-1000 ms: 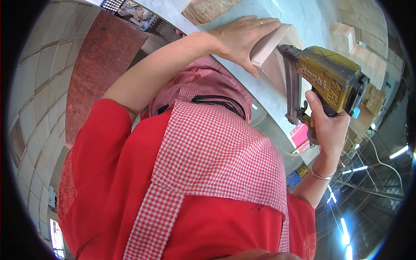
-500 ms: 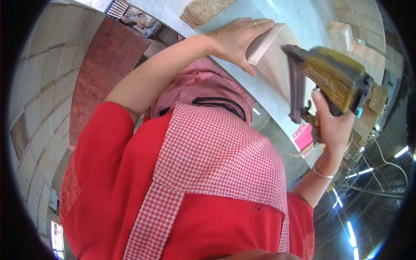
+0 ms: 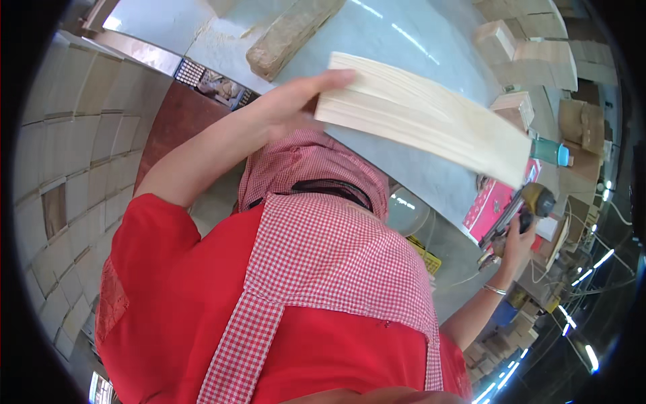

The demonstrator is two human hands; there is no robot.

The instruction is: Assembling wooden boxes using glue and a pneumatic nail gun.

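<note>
My left hand [image 3: 296,101] is closed around the left end of a long, pale wooden piece [image 3: 424,118], its thumb or a finger lying over the top. The piece slants from upper left to lower right above the pale worktable [image 3: 397,151], with two long faces showing. My right hand [image 3: 518,239] grips a nail gun [image 3: 537,199] with a yellowish-brown body and a dark magazine. It is beyond the table's right front edge, below the far end of the wood and apart from it. Whatever the left fingers do underneath is hidden.
A rough brown wooden block [image 3: 293,40] lies on the table at the back. Pale wooden pieces [image 3: 521,57] are stacked at the right, near a teal bottle [image 3: 548,152] and a pink box [image 3: 490,205]. A plastic basket [image 3: 190,72] stands left; stacked wood [image 3: 74,155] lines that side.
My right hand has drawn the nail gun down and away from the wood. The wooden piece has been turned in my left hand, so its long faces now show.
</note>
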